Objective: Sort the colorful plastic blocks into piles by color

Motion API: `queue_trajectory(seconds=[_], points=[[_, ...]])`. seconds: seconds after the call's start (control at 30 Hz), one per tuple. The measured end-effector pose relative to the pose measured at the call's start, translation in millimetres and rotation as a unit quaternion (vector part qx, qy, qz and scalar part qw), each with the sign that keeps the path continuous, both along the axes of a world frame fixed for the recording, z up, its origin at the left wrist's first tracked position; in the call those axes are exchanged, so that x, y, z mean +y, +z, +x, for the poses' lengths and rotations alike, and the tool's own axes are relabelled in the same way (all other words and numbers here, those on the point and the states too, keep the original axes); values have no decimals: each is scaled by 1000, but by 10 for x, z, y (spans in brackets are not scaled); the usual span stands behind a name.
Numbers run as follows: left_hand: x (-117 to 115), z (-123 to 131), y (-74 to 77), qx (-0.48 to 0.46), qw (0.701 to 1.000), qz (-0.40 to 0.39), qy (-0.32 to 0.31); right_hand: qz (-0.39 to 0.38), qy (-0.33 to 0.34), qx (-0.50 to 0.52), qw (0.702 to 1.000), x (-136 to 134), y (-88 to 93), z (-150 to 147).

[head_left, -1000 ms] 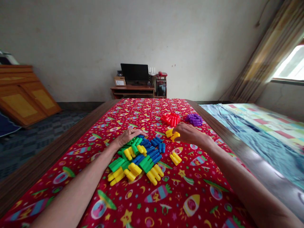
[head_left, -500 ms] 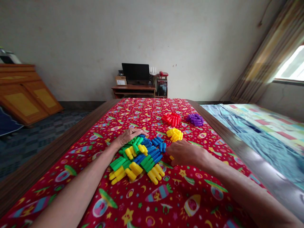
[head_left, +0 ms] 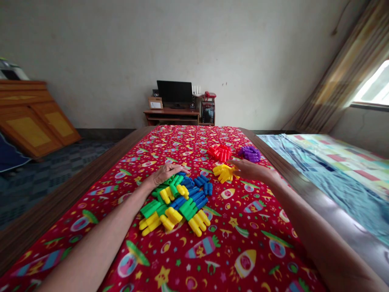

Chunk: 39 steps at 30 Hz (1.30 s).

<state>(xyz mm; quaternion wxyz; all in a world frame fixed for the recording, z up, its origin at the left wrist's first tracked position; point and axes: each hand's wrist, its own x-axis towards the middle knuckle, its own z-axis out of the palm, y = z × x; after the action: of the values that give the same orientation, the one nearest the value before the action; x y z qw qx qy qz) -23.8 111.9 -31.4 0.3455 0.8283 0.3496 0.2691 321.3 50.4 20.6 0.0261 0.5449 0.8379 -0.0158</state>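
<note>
Just left of centre, my left hand (head_left: 165, 173) rests outstretched on the mixed pile (head_left: 187, 208), perhaps to steady it; whether it grips anything underneath I can't tell. Right of centre, my right hand (head_left: 246, 168) reaches to the yellow blocks (head_left: 223, 172), its grip unclear, with red blocks (head_left: 220, 153) and purple blocks (head_left: 250, 154) above, seemingly grouped by colour.

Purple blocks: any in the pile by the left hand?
No, the purple blocks lie in their own cluster beside the red blocks.
</note>
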Motion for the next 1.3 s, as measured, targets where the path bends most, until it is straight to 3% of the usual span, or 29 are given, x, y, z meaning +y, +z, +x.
queue_trajectory(seconds=[0.13,0.23,0.33,0.4,0.47,0.57,0.67,0.8,0.97,1.13,1.23,1.3], points=[[23,-13,-21,7,1000,4,-7,21,19,16,999,68,-77,51],[30,-13,-23,6,1000,8,-10,88,25,32,995,15,55,-17],[21,0,-7,5,1000,9,-17,132,56,113,983,-168,190,-326],[12,11,5,4,1000,8,-19,131,133,183,965,-342,165,-636],[2,22,15,4,1000,10,-16,101,259,218,936,-513,31,-950],[-15,33,27,5,1000,13,-10,114,322,191,920,-672,-239,-1283],[-29,40,40,4,1000,11,-13,130,312,187,923,-669,-395,-1391],[-27,35,41,10,1000,19,-12,82,298,262,914,-536,-422,-1339],[3,7,7,20,1000,11,-5,76,191,348,914,-376,-446,-1255],[5,8,0,12,1000,7,-12,176,98,363,910,-149,-205,-930],[-8,17,9,5,1000,7,-15,245,41,294,923,16,-25,-551],[-7,18,5,3,1000,8,-14,246,-11,219,944,100,26,-304]])
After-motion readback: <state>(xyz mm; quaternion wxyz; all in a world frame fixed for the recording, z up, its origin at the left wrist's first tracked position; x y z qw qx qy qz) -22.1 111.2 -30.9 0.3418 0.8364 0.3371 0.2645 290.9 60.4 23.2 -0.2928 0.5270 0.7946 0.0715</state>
